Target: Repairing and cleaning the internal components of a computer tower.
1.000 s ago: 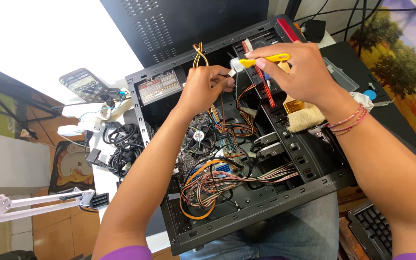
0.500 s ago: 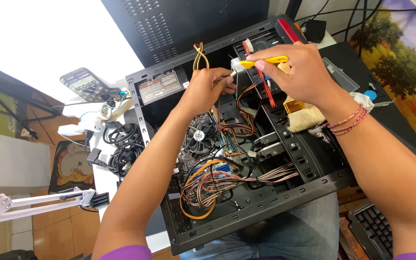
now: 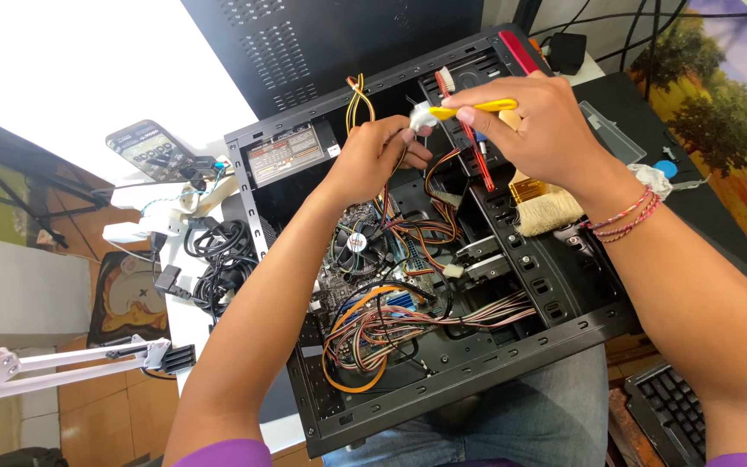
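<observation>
White connector (image 3: 421,115) is pinched between the fingertips of the left hand (image 3: 375,157), up near the far edge of the open computer case (image 3: 443,406), and the yellow-handled tool (image 3: 475,108) is gripped by the closed right hand (image 3: 539,130), its tip brought right against that connector. Little has changed since half a second ago: both hands are kept at the same spot over the case, the tool held level as before.

Nearest, the case's front rim is seen resting over a lap in grey trousers, with a black keyboard (image 3: 680,411) at the near right. Inside, a tangle of orange and striped cables (image 3: 373,333) is spread across the case floor, and the round cooler fan (image 3: 356,242) is partly hidden by the left forearm. Beyond that, a bristle brush (image 3: 546,207) is lying on the drive bays beneath the right wrist, where braided bracelets (image 3: 624,216) are worn. A red toothbrush (image 3: 464,130) is crossed by the right fingers. On the bench's left side, a bundle of black cords (image 3: 222,259) is piled, and a phone (image 3: 147,149) is propped at the far left corner.
</observation>
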